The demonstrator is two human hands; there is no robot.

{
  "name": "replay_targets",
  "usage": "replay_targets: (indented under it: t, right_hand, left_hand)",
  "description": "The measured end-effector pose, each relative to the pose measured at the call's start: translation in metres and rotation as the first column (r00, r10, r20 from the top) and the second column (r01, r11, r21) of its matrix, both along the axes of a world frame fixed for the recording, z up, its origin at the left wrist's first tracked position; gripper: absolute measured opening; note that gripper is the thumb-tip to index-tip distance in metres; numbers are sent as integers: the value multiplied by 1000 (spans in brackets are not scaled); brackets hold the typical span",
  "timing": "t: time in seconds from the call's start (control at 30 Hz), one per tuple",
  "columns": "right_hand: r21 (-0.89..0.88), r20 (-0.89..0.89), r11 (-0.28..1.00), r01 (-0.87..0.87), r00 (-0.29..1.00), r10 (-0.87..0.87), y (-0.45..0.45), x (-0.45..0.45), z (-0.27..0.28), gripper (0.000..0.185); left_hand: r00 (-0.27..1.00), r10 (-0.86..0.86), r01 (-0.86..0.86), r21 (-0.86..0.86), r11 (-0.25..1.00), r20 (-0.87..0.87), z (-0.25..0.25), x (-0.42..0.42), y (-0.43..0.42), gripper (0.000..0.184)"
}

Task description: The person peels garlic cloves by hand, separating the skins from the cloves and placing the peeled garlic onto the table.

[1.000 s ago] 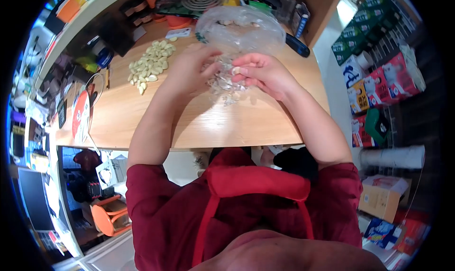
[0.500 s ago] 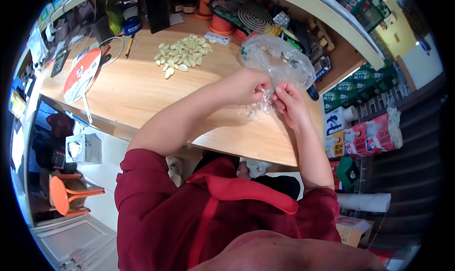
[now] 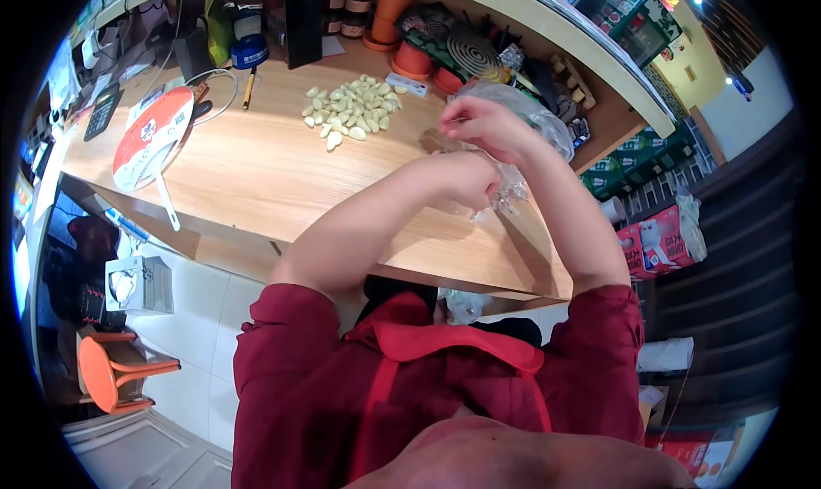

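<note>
My left hand is closed, low over a heap of thin, whitish garlic skins; what it holds, if anything, is hidden. Farther back, my right hand reaches leftward in front of a clear plastic bag, its fingers curled together; anything between them is too small to make out. Peeled garlic cloves lie in a loose pile on the wooden table, to the left of both hands.
A red and white hand fan, a pen and a calculator lie on the left. Orange pots, jars and a coil stand along the back. An orange stool is on the floor.
My right hand has moved back and left from beside my left hand, crossing in front of the bag. My left hand has come down lower over the skins. The view has shifted.
</note>
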State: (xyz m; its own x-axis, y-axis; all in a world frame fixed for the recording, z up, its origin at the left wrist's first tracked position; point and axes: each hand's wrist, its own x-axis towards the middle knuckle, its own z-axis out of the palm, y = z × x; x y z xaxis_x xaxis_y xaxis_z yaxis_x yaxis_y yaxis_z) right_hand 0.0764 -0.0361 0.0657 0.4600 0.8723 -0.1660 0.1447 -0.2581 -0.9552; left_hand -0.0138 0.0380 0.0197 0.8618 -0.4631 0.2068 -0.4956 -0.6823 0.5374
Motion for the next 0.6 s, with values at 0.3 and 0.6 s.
replay_targets:
  t: [0.3, 0.6]
  right_hand:
    - [-234, 131, 964, -128, 978, 162, 112, 24, -30, 20]
    - [-88, 550, 996, 1, 834, 47, 68, 36, -4, 33]
  left_hand:
    - [987, -35, 59, 152, 987, -159, 1, 8, 25, 7]
    - [982, 112, -145, -231, 962, -151, 46, 0, 69, 12]
